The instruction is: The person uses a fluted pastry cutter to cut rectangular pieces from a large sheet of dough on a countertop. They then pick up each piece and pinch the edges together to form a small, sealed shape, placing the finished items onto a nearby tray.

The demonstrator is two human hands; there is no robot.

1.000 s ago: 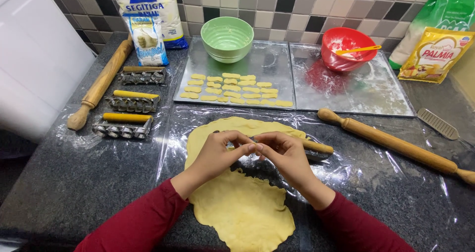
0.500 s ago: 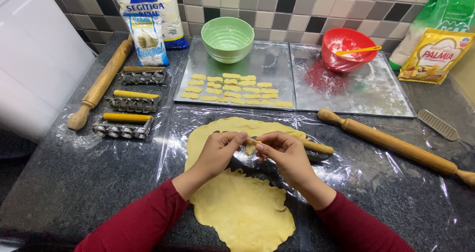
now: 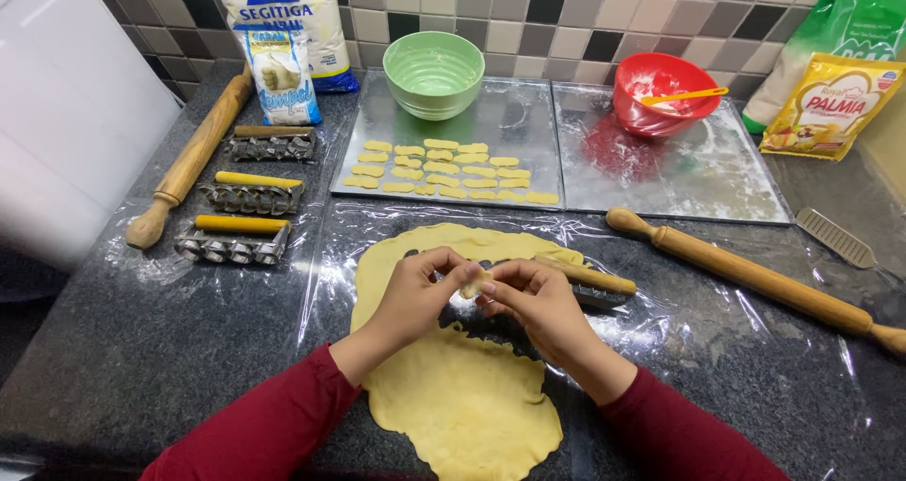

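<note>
— What do the hands have hold of?
— The left hand [image 3: 415, 297] and right hand [image 3: 533, 302] meet over the rolled-out sheet of yellow dough [image 3: 462, 387], fingers curled, together pinching a small pale piece of cut dough [image 3: 472, 283]. Its shape is mostly hidden by the fingertips.
— And that tool beside them?
— A wooden-handled metal cutter [image 3: 590, 281] lies on the sheet just behind the right hand, which covers its blades.
— Anything else hard to read?
— The long wooden rolling pin [image 3: 755, 275] runs off the right edge. The cut pieces on the flat metal tray [image 3: 528, 122] are too small to make out in detail.
</note>
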